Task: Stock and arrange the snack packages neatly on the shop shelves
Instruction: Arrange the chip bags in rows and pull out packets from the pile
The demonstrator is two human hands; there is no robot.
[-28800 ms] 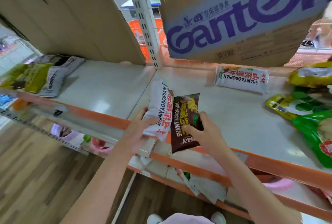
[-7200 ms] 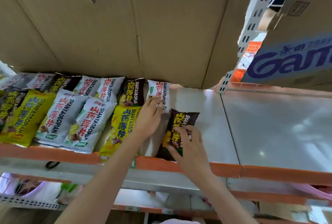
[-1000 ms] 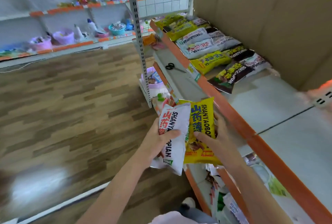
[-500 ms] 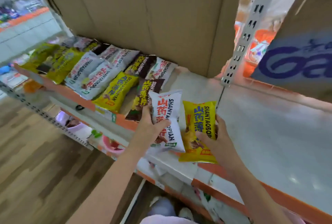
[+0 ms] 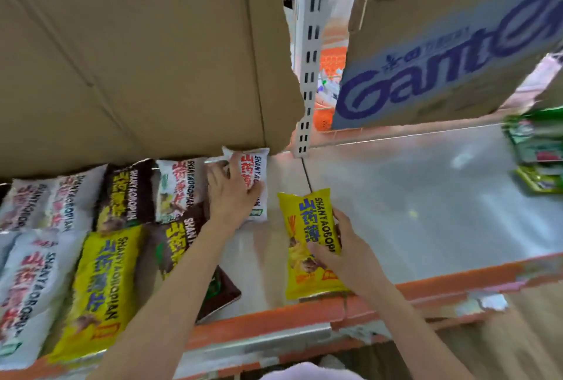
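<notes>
Your left hand (image 5: 233, 193) lies palm-down on a white snack packet (image 5: 255, 180) at the back of the shelf (image 5: 411, 197). Its fingers (image 5: 240, 166) are nearly straight and slightly spread, pressing the crinkly film flat rather than curling around it. That packet sits at the right end of the back row, its top edge tucked just under the torn lower edge of a plain brown cardboard sheet (image 5: 137, 53).

Your right hand (image 5: 347, 248) grips a yellow snack packet (image 5: 307, 227) from its right side: the thumb crosses the printed front, and the other fingers wrap behind the edge, mostly hidden. This glossy, pillow-shaped packet rests on the shelf with its bottom seam at the orange front lip (image 5: 274, 321), set apart from the white one by a strip of bare shelf.

To the left, more puffy packets lie overlapping in two rows: a dark brown packet (image 5: 178, 239) just beside your left wrist, another yellow packet (image 5: 100, 288) next to it, and white ones beyond.

The shelf is smooth, pale metal with a dull sheen. A perforated white upright (image 5: 307, 53) stands at the back, beside a cardboard box with blue lettering (image 5: 441, 53). Green packets (image 5: 539, 154) lie blurred at the far right.
</notes>
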